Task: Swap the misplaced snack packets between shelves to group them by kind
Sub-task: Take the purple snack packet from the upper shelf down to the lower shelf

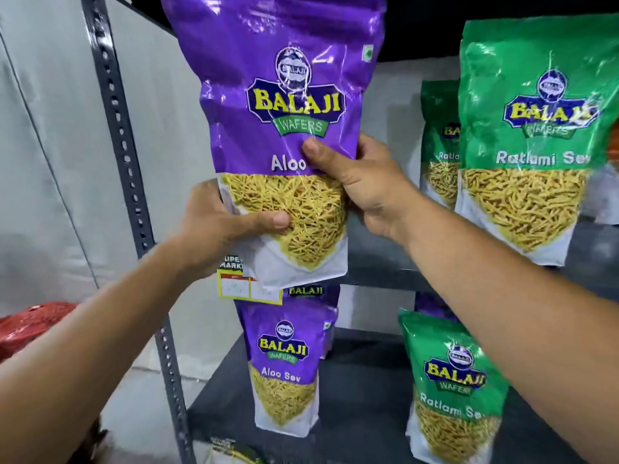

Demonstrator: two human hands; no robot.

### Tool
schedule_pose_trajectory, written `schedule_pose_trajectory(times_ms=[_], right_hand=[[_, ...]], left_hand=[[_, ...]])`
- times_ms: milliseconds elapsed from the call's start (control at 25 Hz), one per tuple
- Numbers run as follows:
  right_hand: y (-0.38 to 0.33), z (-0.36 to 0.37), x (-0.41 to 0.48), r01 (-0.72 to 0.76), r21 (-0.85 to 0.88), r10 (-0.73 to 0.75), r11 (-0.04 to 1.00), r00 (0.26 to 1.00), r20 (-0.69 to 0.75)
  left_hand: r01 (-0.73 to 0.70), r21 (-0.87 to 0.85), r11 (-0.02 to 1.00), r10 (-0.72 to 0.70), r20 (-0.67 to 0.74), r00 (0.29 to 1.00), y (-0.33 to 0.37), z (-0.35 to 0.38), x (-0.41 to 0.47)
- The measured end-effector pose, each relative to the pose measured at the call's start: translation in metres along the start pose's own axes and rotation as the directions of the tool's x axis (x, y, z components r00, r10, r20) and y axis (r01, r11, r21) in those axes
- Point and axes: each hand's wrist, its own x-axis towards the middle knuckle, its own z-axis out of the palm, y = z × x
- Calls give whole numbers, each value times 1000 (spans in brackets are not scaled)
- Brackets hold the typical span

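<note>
A large purple Aloo Sev packet (268, 72) is held upright in front of the upper shelf. My left hand (221, 226) grips its lower left side and my right hand (365, 185) grips its right edge, thumb across the front. On the upper shelf (378, 266) to the right stand two green Ratlami Sev packets (536, 139), one behind the other. The lower shelf (361, 396) carries a purple Aloo Sev packet (284, 363) at left, with another purple one behind it, and a green Ratlami Sev packet (452, 393) at right.
A grey perforated rack post (130, 195) runs down the left. A yellow price tag (248, 289) hangs on the upper shelf edge. A red mesh sack (30, 326) lies at far left against a pale wall. Part of another packet shows at the bottom.
</note>
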Motion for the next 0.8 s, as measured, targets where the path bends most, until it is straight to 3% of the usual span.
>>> schedule_pose_trajectory(times_ms=[200, 440, 640, 800], right_hand=[[3, -15, -107, 49, 11, -49, 999, 999, 3], [103, -55, -193, -167, -31, 161, 986, 978, -132], [197, -98, -212, -389, 42, 390, 920, 904, -175], [244, -118, -208, -504, 97, 513, 858, 840, -176]], left_hand=[[59, 8, 998, -59, 14, 998, -5, 33, -89], [346, -45, 937, -345, 14, 938, -97, 75, -163], [515, 63, 855, -500, -160, 851, -200, 103, -188], [637, 4, 771, -580, -410, 704, -250, 133, -197]])
